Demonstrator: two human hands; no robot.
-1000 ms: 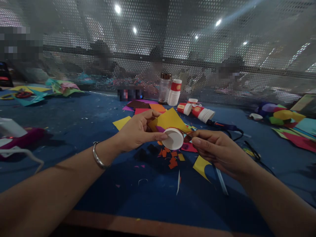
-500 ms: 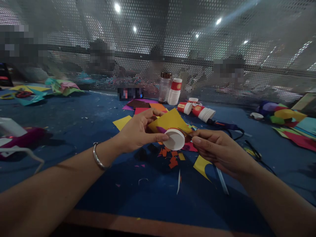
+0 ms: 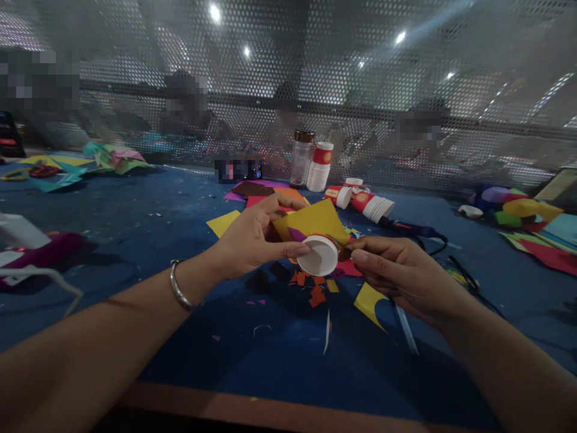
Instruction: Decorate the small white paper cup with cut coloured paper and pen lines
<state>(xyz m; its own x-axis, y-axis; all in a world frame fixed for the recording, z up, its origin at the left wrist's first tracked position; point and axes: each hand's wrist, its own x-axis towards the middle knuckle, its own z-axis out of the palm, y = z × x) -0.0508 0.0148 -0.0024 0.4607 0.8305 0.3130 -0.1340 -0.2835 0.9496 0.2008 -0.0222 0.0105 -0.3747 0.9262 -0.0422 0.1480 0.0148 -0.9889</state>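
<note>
My left hand grips a white paper cup, tilted so that its round white end faces me. A sheet of yellow paper stands up behind this end, under the same fingers, and a purple scrap shows at its lower left. My right hand is closed in a pinch on a thin dark pointed tool. The tool's tip lies along the cup's upper right rim, by the yellow paper. Most of the tool is hidden in the fingers, so its kind is unclear.
Orange paper scraps and a yellow offcut with a curved edge lie below the hands. Beyond are stacked paper cups, a clear jar, and fallen cups. A black cable runs at right; a perforated screen stands behind.
The yellow paper has turned slightly, its top corner shifting to the right. The cup and both hands stay almost in the same place.
</note>
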